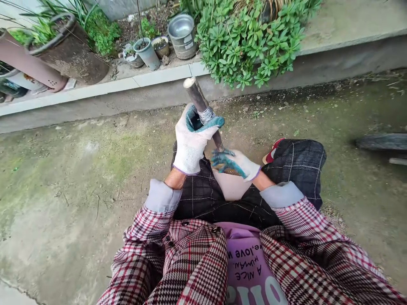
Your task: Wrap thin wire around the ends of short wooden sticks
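Note:
My left hand [193, 142], in a white glove with a teal coated palm, is wrapped round a thick wooden stick [197, 94]. The stick leans, its pale cut end up and to the left. Silvery wire [206, 115] is wound in several turns round its middle, beside my left thumb. My right hand [237, 163], gloved alike, is at the stick's lower end with its fingers stretched out and a little blurred. Whether it touches the stick I cannot tell. Between my knees, below the hands, is a pale smooth surface [233, 186].
A low ledge [121, 87] runs across ahead, bearing a large brown pot [70, 55], a metal pot [182, 38], small planters and a leafy green bush [248, 42]. A dark wheel-like object [384, 142] is at the right. Mossy concrete ground [95, 169] surrounds me.

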Demonstrator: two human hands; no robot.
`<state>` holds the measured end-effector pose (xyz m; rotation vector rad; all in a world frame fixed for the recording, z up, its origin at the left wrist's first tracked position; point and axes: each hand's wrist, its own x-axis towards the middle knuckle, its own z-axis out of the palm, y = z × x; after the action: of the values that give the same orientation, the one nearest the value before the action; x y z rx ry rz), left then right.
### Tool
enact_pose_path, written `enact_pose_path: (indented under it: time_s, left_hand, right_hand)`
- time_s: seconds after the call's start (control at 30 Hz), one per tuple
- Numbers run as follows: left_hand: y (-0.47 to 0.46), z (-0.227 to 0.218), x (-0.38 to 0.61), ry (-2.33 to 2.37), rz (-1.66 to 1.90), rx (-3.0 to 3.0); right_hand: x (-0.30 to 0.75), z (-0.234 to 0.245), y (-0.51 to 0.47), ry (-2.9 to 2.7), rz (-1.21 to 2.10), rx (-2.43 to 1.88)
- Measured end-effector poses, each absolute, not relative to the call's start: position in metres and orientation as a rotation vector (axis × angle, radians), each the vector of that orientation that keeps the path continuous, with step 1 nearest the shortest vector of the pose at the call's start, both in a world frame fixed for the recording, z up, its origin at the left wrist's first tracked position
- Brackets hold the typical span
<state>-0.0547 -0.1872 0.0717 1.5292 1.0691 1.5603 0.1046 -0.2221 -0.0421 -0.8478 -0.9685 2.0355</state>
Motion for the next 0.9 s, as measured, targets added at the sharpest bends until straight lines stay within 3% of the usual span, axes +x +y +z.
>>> enact_pose_path:
  time_s: [0.37, 0.6, 0.9]
  left_hand:
    - [-0.199, 0.088, -0.078, 1.007, 1.654, 0.985]
    - [-0.193, 0.104, -0.099, 1.009, 1.519, 0.631]
    - [-0.229, 0.085, -0.106, 1.057, 1.247, 0.924]
  right_hand:
    - [0.12, 0.017, -0.263, -1.154, 1.609, -1.252]
    - [0.122, 0.047, -0.277, -1.506, 1.619, -1.213]
    - [0.173, 0.046, -0.228, -1.163, 1.302, -1.297]
